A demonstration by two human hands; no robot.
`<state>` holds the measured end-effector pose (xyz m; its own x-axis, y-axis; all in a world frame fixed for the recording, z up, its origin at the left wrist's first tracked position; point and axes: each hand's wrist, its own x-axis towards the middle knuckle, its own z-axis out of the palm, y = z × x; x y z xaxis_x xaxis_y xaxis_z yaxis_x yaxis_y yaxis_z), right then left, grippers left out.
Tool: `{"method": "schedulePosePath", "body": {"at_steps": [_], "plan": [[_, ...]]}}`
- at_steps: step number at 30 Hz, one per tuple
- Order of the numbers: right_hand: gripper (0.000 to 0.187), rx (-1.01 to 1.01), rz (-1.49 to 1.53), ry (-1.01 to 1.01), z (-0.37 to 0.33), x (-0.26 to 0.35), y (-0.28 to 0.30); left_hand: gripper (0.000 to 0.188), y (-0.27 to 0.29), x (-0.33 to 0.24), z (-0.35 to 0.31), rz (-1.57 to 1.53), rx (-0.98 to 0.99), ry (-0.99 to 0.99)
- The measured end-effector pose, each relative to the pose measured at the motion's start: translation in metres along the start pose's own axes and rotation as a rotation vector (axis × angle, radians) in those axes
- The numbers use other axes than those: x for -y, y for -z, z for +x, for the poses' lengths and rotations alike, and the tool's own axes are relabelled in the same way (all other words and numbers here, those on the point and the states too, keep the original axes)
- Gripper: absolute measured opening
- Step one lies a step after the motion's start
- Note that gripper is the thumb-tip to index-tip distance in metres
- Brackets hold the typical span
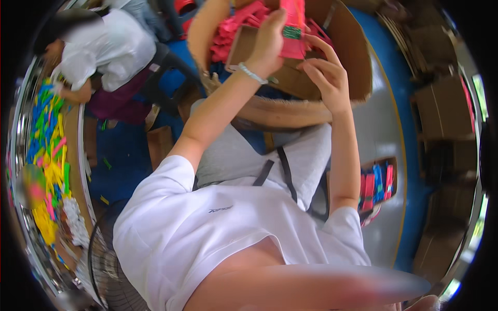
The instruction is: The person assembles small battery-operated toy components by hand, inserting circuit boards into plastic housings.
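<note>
Above the open carton, my left hand [270,44] is closed round a bundle of bright pink strips [293,15]. A green band [292,32] wraps the bundle near its lower end. My right hand [329,80] is beside the bundle's right side, fingers bent toward it. One fingertip reaches the edge just below the green band. A thin dark strand shows by the lower fingertips; whether they pinch it is too small to make out. Beneath my hands the large cardboard carton [290,115] holds a heap of similar pink pieces [236,33] and a smaller cardboard piece.
At left a co-worker in white [116,49] sits by a long bench piled with coloured strips [49,135]. A black fan cage [111,259] stands near my left side. A small box of red and blue bundles [377,184] is at right, with stacked cartons [443,111] beyond.
</note>
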<state>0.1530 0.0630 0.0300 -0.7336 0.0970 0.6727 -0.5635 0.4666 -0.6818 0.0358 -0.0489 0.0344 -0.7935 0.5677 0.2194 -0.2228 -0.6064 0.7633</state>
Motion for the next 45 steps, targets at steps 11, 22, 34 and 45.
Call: {"method": "schedulePosePath", "body": {"at_steps": [11,22,34,45], "plan": [[0.037,-0.308,-0.524,-0.447,-0.183,0.071,0.004,0.049,-0.034,0.11,-0.157,-0.129,0.281,0.221],[0.021,-0.251,-1.123,-0.862,-0.392,0.08,0.138,0.032,0.023,0.146,-0.195,0.214,0.405,0.619],[0.042,-0.023,-0.955,-1.156,-0.463,0.052,0.175,0.029,0.089,-0.037,-0.092,0.443,0.67,0.218],[0.03,0.012,-1.134,-1.209,-0.407,0.074,0.173,0.038,0.177,0.088,0.048,1.416,1.573,0.57]]}}
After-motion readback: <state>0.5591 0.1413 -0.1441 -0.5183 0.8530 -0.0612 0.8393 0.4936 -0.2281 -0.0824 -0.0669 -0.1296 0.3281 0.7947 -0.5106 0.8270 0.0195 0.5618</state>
